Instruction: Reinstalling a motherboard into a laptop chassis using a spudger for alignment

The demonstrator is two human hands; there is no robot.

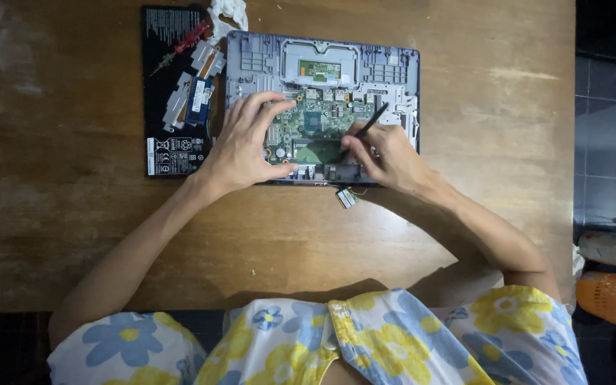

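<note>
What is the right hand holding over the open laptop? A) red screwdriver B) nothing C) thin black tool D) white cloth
C: the right hand pinches a thin black tool with its tip down on the green board of the laptop; the red screwdriver lies off to the side on the black panel, and the white cloth sits at the table's far edge.

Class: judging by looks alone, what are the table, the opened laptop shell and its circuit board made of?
Table: wood, worn brown finish with visible grain and pale scuffs. Laptop shell: likely moulded plastic, matt grey-blue, ribbed. Circuit board: green laminate, probably fibreglass, carrying metal-looking parts.
</note>
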